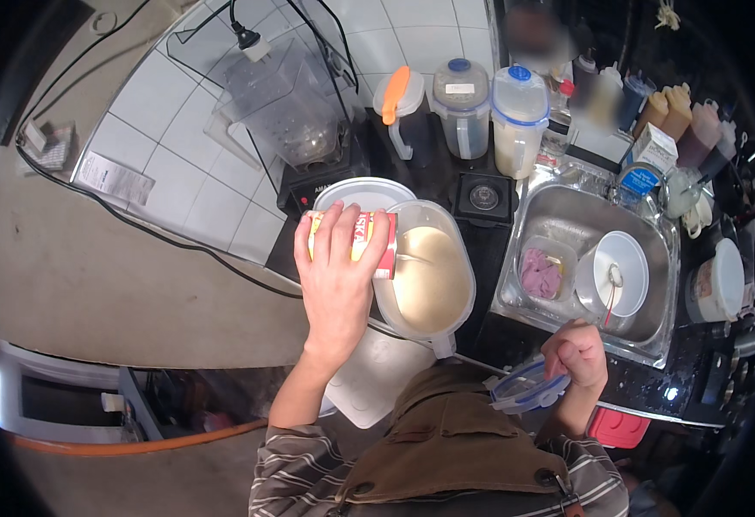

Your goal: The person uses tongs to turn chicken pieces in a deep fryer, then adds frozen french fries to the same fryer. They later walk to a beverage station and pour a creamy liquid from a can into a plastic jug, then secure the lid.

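My left hand (339, 265) grips a red and yellow can (385, 242), which is tilted over a clear plastic pitcher (469, 291). From the can's mouth a thin pale stream runs into the pitcher. Beige liquid (432, 284) fills much of it. Its handle (443, 346) points towards me. In front of my apron, at the counter's edge, my right hand (578, 355) is closed on a clear plastic lid (523, 390) with a blue seal. Part of the lid is hidden behind my fingers.
Behind the pitcher are a white round tub (364, 186) and a blender (293, 110). Lidded pitchers (460, 110) line the back. At right, a steel sink (662, 278) holds a tub with a spoon (613, 278) and a container with a purple substance (541, 273). Several sauce bottles (675, 106) stand beyond.
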Tool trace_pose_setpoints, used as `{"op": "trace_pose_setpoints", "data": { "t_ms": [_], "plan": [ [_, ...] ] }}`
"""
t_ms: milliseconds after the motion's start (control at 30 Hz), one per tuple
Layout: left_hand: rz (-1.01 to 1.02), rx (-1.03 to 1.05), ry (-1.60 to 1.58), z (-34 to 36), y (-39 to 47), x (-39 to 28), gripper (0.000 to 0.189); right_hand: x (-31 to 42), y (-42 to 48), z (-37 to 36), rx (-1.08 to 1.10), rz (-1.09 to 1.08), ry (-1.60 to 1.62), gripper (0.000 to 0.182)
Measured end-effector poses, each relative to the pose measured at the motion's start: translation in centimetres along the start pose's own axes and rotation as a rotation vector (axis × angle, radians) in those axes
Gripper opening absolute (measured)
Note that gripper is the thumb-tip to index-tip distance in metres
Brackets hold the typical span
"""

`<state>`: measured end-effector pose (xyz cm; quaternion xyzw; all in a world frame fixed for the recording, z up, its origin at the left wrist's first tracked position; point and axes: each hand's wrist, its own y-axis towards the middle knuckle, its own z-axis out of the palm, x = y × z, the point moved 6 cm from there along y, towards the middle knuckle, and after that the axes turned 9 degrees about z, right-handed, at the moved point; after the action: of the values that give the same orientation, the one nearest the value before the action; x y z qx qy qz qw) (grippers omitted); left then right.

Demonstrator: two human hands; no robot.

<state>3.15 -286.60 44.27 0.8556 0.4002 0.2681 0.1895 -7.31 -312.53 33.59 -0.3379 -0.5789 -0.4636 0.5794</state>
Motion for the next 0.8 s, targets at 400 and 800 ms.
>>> {"op": "trace_pose_setpoints", "data": {
  "t_ms": [400, 800],
  "plan": [
    [0.011, 0.016, 0.032, -0.16, 0.09, -0.43, 0.051, -0.02, -0.46, -0.06, 0.018, -0.002, 0.007, 0.053],
    [0.020, 0.043, 0.090, -0.06, 0.19, -0.95, 0.046, -0.50, 0.01, -0.27, 0.050, 0.011, 0.014, 0.049]
  ]
}}
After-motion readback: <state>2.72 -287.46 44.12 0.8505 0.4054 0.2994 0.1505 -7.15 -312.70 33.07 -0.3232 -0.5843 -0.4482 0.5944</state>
